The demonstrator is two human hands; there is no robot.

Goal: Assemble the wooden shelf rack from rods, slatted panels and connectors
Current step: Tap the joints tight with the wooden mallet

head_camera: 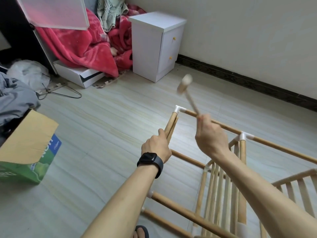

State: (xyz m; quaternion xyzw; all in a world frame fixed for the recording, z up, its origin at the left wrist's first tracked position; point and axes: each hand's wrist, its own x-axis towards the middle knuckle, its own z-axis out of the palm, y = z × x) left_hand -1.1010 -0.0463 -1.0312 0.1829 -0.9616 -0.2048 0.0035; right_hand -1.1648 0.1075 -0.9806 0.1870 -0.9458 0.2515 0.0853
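Observation:
The partly built wooden rack [221, 191] lies on its side on the floor at lower right, with rods, slatted panels and white connectors. My left hand [157, 146], with a black watch on the wrist, grips the upright rod [170, 124] just below the white corner connector [179, 109]. My right hand [211, 134] grips the handle of a small wooden mallet [186, 88]. The mallet is raised and blurred, its head above and slightly right of the corner connector. A second white connector [244, 136] joins rods further right.
A white bedside cabinet [154, 47] stands against the wall behind. An open green cardboard box [29, 152] sits at left. Red blankets [82, 43], a white box, grey clothing and a wire hanger [68, 93] lie at back left. My sandalled foot [141, 231] is at the bottom edge.

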